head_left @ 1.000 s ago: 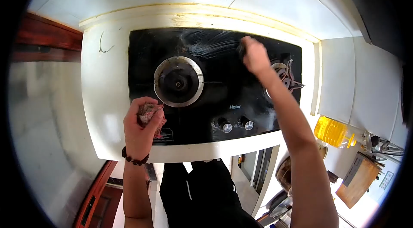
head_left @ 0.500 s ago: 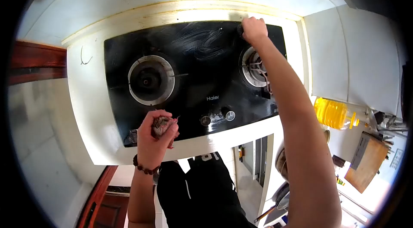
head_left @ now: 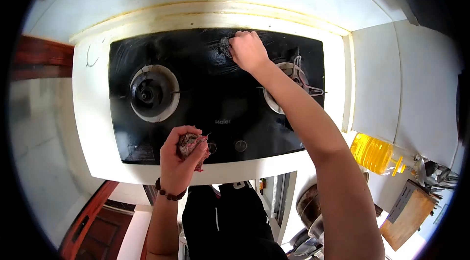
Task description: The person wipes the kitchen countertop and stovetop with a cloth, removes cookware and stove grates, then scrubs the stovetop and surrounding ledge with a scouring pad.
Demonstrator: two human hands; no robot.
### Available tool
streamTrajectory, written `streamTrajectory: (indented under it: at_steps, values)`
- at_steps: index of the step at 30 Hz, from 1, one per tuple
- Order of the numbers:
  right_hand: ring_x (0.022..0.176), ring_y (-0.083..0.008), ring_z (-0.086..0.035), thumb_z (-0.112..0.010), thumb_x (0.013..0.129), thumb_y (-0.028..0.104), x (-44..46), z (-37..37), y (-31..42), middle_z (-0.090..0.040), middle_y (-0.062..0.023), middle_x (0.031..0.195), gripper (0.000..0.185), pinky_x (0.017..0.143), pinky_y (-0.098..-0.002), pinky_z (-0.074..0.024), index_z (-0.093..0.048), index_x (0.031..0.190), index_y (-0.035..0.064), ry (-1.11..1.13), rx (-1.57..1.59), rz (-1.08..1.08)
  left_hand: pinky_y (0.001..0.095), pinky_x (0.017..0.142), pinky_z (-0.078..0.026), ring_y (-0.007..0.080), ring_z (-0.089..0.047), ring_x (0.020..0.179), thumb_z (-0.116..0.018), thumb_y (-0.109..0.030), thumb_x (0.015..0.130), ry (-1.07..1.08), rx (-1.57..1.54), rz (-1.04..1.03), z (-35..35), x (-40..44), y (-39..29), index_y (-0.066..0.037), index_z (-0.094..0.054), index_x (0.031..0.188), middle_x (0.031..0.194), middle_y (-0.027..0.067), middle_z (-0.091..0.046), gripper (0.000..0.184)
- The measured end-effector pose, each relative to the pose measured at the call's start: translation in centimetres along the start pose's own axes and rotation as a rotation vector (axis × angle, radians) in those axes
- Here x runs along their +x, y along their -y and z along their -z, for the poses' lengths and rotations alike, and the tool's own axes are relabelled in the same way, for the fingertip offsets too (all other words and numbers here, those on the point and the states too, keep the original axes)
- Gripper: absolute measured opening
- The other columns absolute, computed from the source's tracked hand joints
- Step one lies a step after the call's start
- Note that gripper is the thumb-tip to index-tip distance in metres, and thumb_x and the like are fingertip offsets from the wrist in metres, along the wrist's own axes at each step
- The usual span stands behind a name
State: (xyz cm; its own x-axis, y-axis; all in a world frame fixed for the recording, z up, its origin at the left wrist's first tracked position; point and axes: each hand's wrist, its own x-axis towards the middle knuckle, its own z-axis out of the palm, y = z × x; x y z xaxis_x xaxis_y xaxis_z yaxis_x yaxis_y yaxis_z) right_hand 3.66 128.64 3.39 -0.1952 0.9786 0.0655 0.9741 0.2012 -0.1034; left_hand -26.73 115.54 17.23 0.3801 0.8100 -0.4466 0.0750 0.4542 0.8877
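A black glass gas stove lies in front of me. My right hand is closed on a dark scouring pad, pressed to the glass near the stove's back edge, between the two burners. Faint streaks mark the surface around it. My left hand, with a beaded bracelet at the wrist, grips a crumpled reddish-grey rag above the front edge, partly covering a control knob. The left burner has no grate on it. On the right burner sits a metal pot stand, partly behind my forearm.
White counter surrounds the stove, with tiled wall behind. To the right stand a bottle of yellow oil, a wooden cutting board and a metal pot. A thin bent wire lies at the counter's left.
My right hand has moved left with the scouring pad, from the back right corner toward the middle. The left hand still holds the rag. The view has shifted slightly.
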Motion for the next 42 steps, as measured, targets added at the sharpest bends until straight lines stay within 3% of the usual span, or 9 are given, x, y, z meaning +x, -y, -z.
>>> streamTrajectory:
  at_steps: [4, 12, 17, 22, 24, 28, 32, 38, 42]
  values:
    - [0.103, -0.0333, -0.074, -0.076, 0.086, 0.016, 0.9, 4.4, -7.1, -0.076, -0.0185, 0.108, 0.021, 0.094, -0.0433, -0.0592, -0.074, 0.102, 0.0037, 0.345, -0.114, -0.502, 0.0225, 0.065, -0.057, 0.0081, -0.067, 0.077, -0.073, -0.003, 0.097, 0.040, 0.058, 0.033, -1.0, 1.3, -0.6, -0.003, -0.061, 0.117, 0.096, 0.0030, -0.066, 0.023]
    - [0.100, -0.0425, -0.071, -0.072, 0.079, 0.006, -10.1, 4.5, -21.5, -0.073, -0.0263, 0.103, 0.021, 0.089, -0.0483, -0.0583, -0.074, 0.099, 0.0002, 0.292, -0.113, -0.619, 0.0255, 0.073, -0.058, 0.0097, -0.067, 0.083, -0.072, -0.001, 0.096, 0.086, 0.094, -0.002, -1.6, 2.3, 1.3, -0.002, -0.061, 0.116, 0.099, 0.0046, -0.066, 0.023]
    - [0.091, -0.0456, -0.065, -0.069, 0.068, -0.001, -18.4, 5.3, -19.5, -0.066, -0.0233, 0.092, 0.019, 0.082, -0.0501, -0.0545, -0.070, 0.087, -0.0005, 0.133, 0.092, -0.256, 0.0237, 0.068, -0.057, 0.0089, -0.067, 0.081, -0.072, -0.001, 0.096, 0.107, 0.027, 0.109, -2.6, 2.4, 0.7, -0.002, -0.061, 0.116, 0.097, 0.0048, -0.065, 0.023]
    - [0.094, -0.0450, -0.066, -0.063, 0.076, -0.001, -16.3, 4.1, -23.5, -0.068, -0.0243, 0.093, 0.015, 0.088, -0.0498, -0.0553, -0.073, 0.087, -0.0003, 0.044, -0.055, -0.461, 0.0241, 0.070, -0.058, 0.0089, -0.067, 0.081, -0.072, 0.000, 0.096, 0.129, 0.095, 0.012, -4.1, 2.9, 0.3, -0.002, -0.061, 0.115, 0.097, 0.0049, -0.066, 0.022]
    - [0.098, -0.0450, -0.064, -0.061, 0.076, -0.006, -15.8, 3.4, -21.8, -0.067, -0.0231, 0.103, 0.025, 0.089, -0.0486, -0.0545, -0.072, 0.098, -0.0027, -0.118, -0.012, -0.334, 0.0244, 0.071, -0.058, 0.0084, -0.066, 0.082, -0.072, -0.001, 0.096, 0.145, 0.071, 0.014, -4.8, 3.4, 0.2, -0.002, -0.061, 0.115, 0.097, 0.0048, -0.066, 0.022]
    - [0.107, -0.0406, -0.065, -0.062, 0.074, -0.009, -22.2, 4.4, -18.0, -0.067, -0.0216, 0.107, 0.037, 0.095, -0.0446, -0.0550, -0.073, 0.109, -0.0043, -0.111, 0.125, -0.264, 0.0253, 0.076, -0.059, 0.0085, -0.066, 0.084, -0.073, -0.001, 0.096, 0.153, 0.115, -0.014, -5.1, 3.5, 0.4, -0.002, -0.062, 0.115, 0.098, 0.0045, -0.065, 0.022]
    - [0.100, -0.0407, -0.067, -0.067, 0.068, -0.009, -26.6, 6.6, -22.6, -0.069, -0.0214, 0.104, 0.036, 0.089, -0.0451, -0.0573, -0.076, 0.102, -0.0020, 0.190, 0.230, -0.238, 0.0254, 0.077, -0.059, 0.0086, -0.066, 0.085, -0.073, -0.001, 0.096, 0.145, 0.114, 0.021, -4.9, 3.6, 0.5, -0.001, -0.062, 0.115, 0.100, 0.0044, -0.065, 0.022]
    - [0.091, -0.0406, -0.065, -0.068, 0.067, -0.007, -24.1, 6.6, -23.7, -0.064, -0.0203, 0.087, 0.014, 0.080, -0.0485, -0.0544, -0.065, 0.080, -0.0030, 0.123, 0.218, -0.247, 0.0255, 0.078, -0.059, 0.0084, -0.065, 0.087, -0.072, 0.000, 0.096, 0.136, 0.157, -0.022, -6.4, 3.8, 0.8, -0.001, -0.062, 0.115, 0.101, 0.0045, -0.066, 0.022]
    - [0.107, -0.0361, -0.068, -0.072, 0.070, -0.007, -24.1, 6.0, -20.2, -0.071, -0.0189, 0.110, 0.024, 0.095, -0.0425, -0.0585, -0.075, 0.093, 0.0014, 0.164, 0.227, -0.035, 0.0250, 0.077, -0.058, 0.0077, -0.065, 0.088, -0.072, 0.000, 0.096, 0.153, 0.157, 0.027, -7.8, 3.7, 0.6, -0.001, -0.062, 0.115, 0.102, 0.0046, -0.066, 0.022]
